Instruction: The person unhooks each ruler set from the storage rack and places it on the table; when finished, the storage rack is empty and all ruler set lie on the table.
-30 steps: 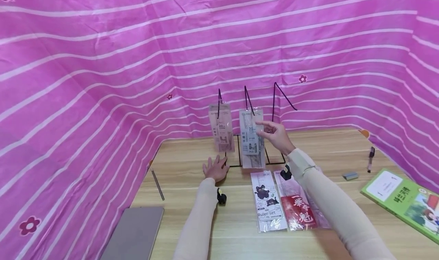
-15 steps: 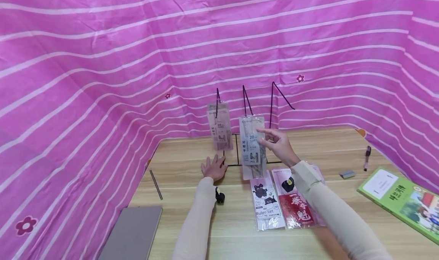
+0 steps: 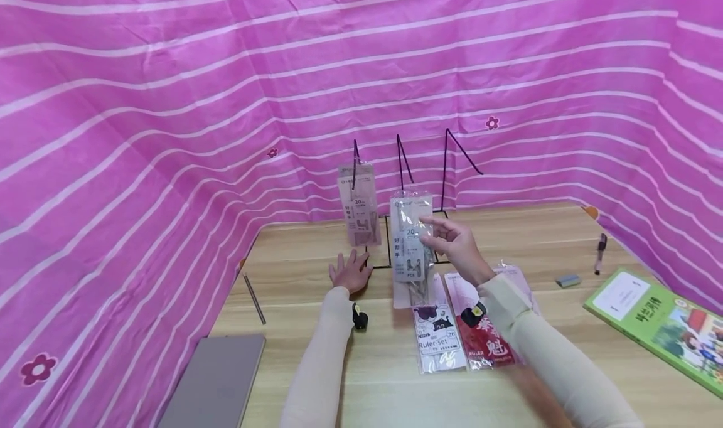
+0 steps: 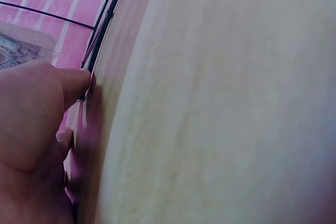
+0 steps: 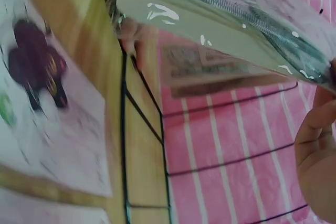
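Two hands over wooden table [image 3: 508, 378]. Right hand [image 3: 459, 246] pinches clear ruler pack [image 3: 411, 246] by its upper edge, holding it in the air just below middle hook of black wire rack [image 3: 446, 164], off the hook. Left hand [image 3: 351, 273] lies flat, fingers spread, on table at rack base. Second pack [image 3: 358, 211] hangs on left hook. Cat ruler set [image 3: 437, 337] and red pack [image 3: 488, 346] lie flat near right forearm. Green book [image 3: 661, 321] far right.

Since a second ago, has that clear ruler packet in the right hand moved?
Yes. The clear packet has come down off the middle hook of the black wire rack, toward the cat-print packet on the table.
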Motion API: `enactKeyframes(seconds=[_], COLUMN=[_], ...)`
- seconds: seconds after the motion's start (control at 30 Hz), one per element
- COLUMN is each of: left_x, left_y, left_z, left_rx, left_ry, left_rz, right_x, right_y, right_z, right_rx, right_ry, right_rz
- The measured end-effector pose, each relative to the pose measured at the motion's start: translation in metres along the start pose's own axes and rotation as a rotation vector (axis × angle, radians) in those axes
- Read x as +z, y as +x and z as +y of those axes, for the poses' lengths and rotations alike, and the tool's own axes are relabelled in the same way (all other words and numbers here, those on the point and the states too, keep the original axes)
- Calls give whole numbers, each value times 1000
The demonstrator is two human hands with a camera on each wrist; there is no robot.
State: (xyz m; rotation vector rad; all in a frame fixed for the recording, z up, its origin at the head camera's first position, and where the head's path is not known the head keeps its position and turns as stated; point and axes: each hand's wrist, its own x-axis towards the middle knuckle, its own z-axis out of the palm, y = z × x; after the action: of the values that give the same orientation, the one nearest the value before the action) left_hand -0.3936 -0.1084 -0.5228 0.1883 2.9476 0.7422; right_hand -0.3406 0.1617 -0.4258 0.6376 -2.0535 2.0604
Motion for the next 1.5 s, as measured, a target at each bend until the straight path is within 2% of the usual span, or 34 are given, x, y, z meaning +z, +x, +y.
enactKeyframes(seconds=[0.1, 0.27, 0.4, 0.53, 0.67, 0.8, 0.93, 1.13, 1.3, 1.5], left_x=[-1, -2, -1, 0, 2, 4, 2, -1, 0, -1], left_y=[-1, 0, 2, 3, 4, 6, 5, 4, 2, 2], left_z=[1, 1, -1, -2, -2, -1, 1, 2, 1, 0], left_rx=[-1, -6, -9, -7, -7, -11, -15, -2, -3, -11], left_ry=[9, -5, -5, -18, -11, 30, 35, 0, 17, 19], left_rz=[7, 0, -13, -8, -7, -15, -24, -13, -19, -13], right_x=[7, 21, 32, 43, 53, 60, 67, 74, 77, 77], right_y=[-6, -16, -22, -28, -33, -37, -38, -35, -36, -35], right_z=[2, 7, 18, 31, 44, 51, 53, 53, 48, 40], right_rx=[93, 302, 452, 547, 597, 621, 592, 516, 465, 399], right_ry=[27, 60, -11, -67, -102, -163, -230, -439, -636, -778], right_rz=[16, 40, 47, 21, -17, -61, -97, -123, -194, -277])
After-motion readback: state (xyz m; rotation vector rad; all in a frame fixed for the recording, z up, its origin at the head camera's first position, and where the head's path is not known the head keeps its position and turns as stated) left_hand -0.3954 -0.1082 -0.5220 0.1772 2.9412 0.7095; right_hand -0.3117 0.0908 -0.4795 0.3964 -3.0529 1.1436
